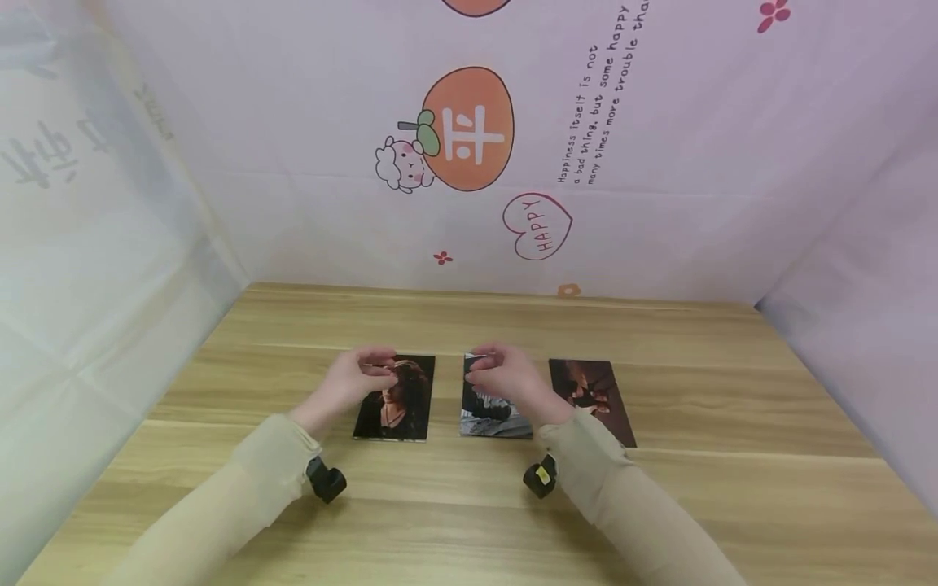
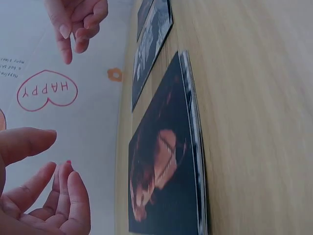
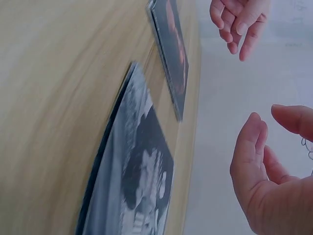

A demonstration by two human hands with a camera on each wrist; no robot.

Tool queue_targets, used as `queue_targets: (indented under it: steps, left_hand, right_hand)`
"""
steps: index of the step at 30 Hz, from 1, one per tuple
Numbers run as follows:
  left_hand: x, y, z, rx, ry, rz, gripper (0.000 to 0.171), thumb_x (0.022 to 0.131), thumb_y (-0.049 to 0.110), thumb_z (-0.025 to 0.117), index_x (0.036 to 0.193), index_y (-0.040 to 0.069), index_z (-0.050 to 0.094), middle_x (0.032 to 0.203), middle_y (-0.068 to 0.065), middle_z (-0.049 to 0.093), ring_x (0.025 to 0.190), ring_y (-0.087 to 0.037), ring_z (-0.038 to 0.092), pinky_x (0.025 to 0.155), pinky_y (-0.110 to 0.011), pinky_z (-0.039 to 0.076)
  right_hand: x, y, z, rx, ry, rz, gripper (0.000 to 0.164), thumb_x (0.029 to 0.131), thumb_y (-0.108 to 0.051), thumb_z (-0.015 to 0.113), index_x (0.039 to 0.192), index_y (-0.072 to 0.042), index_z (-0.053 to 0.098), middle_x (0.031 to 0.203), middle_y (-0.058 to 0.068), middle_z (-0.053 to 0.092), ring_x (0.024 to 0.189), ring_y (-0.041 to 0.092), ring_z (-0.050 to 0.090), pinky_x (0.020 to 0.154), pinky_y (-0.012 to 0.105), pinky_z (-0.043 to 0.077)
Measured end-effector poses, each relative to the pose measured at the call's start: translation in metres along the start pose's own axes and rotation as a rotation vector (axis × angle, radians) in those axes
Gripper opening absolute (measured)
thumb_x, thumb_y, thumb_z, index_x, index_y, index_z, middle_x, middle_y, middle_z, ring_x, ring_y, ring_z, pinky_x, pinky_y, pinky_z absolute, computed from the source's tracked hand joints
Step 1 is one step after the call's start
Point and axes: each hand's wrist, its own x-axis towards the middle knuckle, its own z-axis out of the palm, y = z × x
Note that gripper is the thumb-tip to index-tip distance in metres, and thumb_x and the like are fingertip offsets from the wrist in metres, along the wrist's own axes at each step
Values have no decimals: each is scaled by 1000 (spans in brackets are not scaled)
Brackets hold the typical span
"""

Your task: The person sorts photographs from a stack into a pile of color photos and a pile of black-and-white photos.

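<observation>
Three stacks of photo cards lie in a row on the wooden table. My left hand (image 1: 352,381) hovers over the left stack (image 1: 410,399), which shows a dark portrait with a necklace. Above the middle stack (image 1: 494,419), a black-and-white picture, is my right hand (image 1: 510,381). Both hands have relaxed, slightly bent fingers, with a gap between thumb and fingertips and nothing held. Layered card edges show along the side of the dark portrait stack (image 2: 168,156) in the left wrist view. The right stack (image 1: 593,395), dark brown with a figure, is partly hidden by the right wrist.
The wooden table (image 1: 440,513) meets a white printed cloth (image 1: 330,220) at its back edge. More cloth hangs at the left (image 1: 95,244) and the right (image 1: 865,268). A small black camera (image 1: 326,480) is strapped at the left wrist, another black camera (image 1: 540,478) at the right.
</observation>
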Motion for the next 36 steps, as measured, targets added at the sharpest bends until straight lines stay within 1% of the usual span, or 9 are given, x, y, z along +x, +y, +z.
queue_targets:
  steps: [3,6,8,10,13,17,22,28,36]
  left_hand:
    - [-3,-2,-8,11,7,-20,46,89,6,63,132,-5,49,128,-26,54,114,-36,57,95,-41,51]
    - [-5,-6,-15,39,22,-16,47,88,6,64,131,-6,49,129,-27,54,115,-37,57,93,-40,53]
    - [-6,-8,-19,46,34,0,47,88,4,63,130,-8,49,128,-28,54,114,-38,57,91,-39,54]
    - [-7,-11,-23,59,41,9,46,88,4,62,130,-9,49,127,-29,54,113,-39,57,91,-39,54]
    - [-8,-16,-28,67,41,7,45,88,2,62,130,-9,49,127,-28,54,113,-39,57,92,-40,53]
    - [-9,-22,-34,70,39,-6,46,88,2,62,130,-9,48,128,-28,53,113,-39,57,93,-39,53]
    - [-10,-28,-39,78,30,-14,48,88,4,62,131,-9,47,130,-29,52,114,-40,56,94,-41,52]
    - [-10,-38,-40,109,1,-32,48,88,10,63,130,-8,47,128,-29,53,115,-40,55,94,-42,52]
    - [-8,-44,-33,47,-19,-63,50,87,7,63,130,-11,45,128,-31,52,114,-40,54,88,-36,55]
  right_hand:
    - [0,-5,5,19,-19,-4,45,88,-2,62,132,-1,50,111,18,58,104,35,61,82,32,58]
    - [1,-8,9,48,-33,-18,46,88,0,61,132,2,48,114,22,57,106,38,60,83,33,57]
    - [2,-9,13,59,-38,-32,45,88,2,60,131,4,48,112,23,56,106,40,60,84,35,57]
    - [3,-8,17,61,-36,-38,44,88,3,60,130,5,48,107,20,57,103,40,60,83,37,58]
    - [5,-7,23,40,-36,-42,43,87,3,60,129,5,50,102,17,58,98,37,62,83,38,58]
    - [7,-5,31,7,-46,-34,42,86,0,62,127,3,51,106,17,60,93,27,64,83,37,58]
    - [12,-1,42,-24,-60,-4,45,85,-3,64,128,2,50,112,19,60,93,28,64,85,40,57]
    - [19,8,52,-2,-76,48,51,84,-2,66,131,2,47,120,21,55,97,27,63,87,37,56]
    - [23,16,58,54,-55,68,53,82,4,66,131,4,47,125,24,53,104,31,61,89,34,55]
